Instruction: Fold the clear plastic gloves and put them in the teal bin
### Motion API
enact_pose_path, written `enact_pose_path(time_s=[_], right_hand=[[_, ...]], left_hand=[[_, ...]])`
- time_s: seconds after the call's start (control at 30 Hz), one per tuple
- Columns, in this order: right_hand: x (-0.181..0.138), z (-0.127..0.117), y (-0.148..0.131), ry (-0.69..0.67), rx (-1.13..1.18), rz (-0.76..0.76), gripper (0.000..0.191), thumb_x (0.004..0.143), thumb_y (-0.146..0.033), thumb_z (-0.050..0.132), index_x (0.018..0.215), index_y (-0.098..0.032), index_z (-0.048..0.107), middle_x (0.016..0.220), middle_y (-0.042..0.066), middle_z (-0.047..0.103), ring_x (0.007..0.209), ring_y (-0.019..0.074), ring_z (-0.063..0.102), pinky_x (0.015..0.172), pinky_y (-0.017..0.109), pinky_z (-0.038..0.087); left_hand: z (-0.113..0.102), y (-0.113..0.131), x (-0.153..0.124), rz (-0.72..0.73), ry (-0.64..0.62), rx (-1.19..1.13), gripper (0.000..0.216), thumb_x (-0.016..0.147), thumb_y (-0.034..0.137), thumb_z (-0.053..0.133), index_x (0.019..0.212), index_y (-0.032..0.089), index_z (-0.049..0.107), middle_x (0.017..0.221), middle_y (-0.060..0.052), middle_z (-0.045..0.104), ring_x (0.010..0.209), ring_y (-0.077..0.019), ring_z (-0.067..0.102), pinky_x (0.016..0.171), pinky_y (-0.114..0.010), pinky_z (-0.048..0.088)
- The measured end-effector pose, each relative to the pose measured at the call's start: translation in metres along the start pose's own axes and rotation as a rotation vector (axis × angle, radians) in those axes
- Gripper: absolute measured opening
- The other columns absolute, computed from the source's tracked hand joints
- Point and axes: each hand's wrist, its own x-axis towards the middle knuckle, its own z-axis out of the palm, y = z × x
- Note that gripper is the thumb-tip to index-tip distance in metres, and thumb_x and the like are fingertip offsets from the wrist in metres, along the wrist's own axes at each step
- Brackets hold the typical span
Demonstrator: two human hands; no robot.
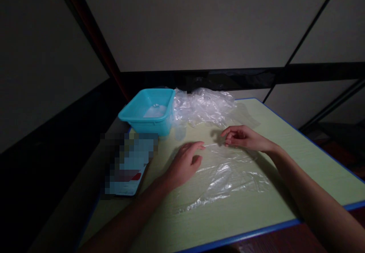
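A clear plastic bag (225,182) lies spread flat on the table in front of me, with creases and glare along it. My left hand (185,163) is over the bag's left side, fingers stretched out and thumb apart, near its far edge; whether the fingertips touch the plastic I cannot tell. Above the far right part of the bag is my right hand (242,138), its fingers loosely bent and spread, with nothing visible in them. Beyond both hands sits a crumpled heap of clear plastic bags (203,106).
A turquoise plastic basin (148,121) with something whitish inside stands at the back left. Nearer me on the left lies a flat, pixelated device-like object (132,169). The pale green table (299,161) has a blue edge, and a panelled wall (194,28) rises behind it.
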Motion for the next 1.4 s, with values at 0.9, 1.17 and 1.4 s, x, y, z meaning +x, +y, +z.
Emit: enact_pose_path(time_s=[0.9, 1.17, 1.4], right_hand=[[-0.004, 0.003, -0.005, -0.229, 0.052, 0.248, 0.027, 0.079, -0.040, 0.057, 0.067, -0.017, 0.052, 0.057, -0.001, 0.063, 0.050, 0.0091, 0.058, 0.048, 0.021, 0.045], [-0.001, 0.005, -0.007, -0.058, 0.162, 0.090, 0.022, 0.077, -0.036, 0.061, 0.073, -0.016, 0.052, 0.070, 0.002, 0.066, 0.063, 0.0112, 0.062, 0.059, 0.025, 0.048], [0.000, 0.008, -0.004, -0.174, 0.132, 0.161, 0.020, 0.077, -0.034, 0.060, 0.075, -0.015, 0.057, 0.076, 0.003, 0.065, 0.069, 0.0111, 0.062, 0.066, 0.026, 0.048]], left_hand=[[0.000, 0.000, 0.002, 0.019, -0.017, 0.006, 0.032, 0.071, 0.001, 0.049, 0.096, 0.019, 0.057, 0.103, -0.005, 0.063, 0.100, -0.0187, 0.056, 0.090, -0.033, 0.041], [-0.002, 0.002, 0.002, 0.012, -0.022, 0.002, 0.033, 0.070, 0.001, 0.050, 0.095, 0.020, 0.058, 0.101, -0.004, 0.063, 0.099, -0.0191, 0.056, 0.089, -0.035, 0.042], [-0.001, 0.002, 0.002, 0.004, -0.016, -0.001, 0.032, 0.069, 0.000, 0.050, 0.095, 0.019, 0.058, 0.101, -0.005, 0.063, 0.099, -0.0195, 0.056, 0.089, -0.033, 0.042]])
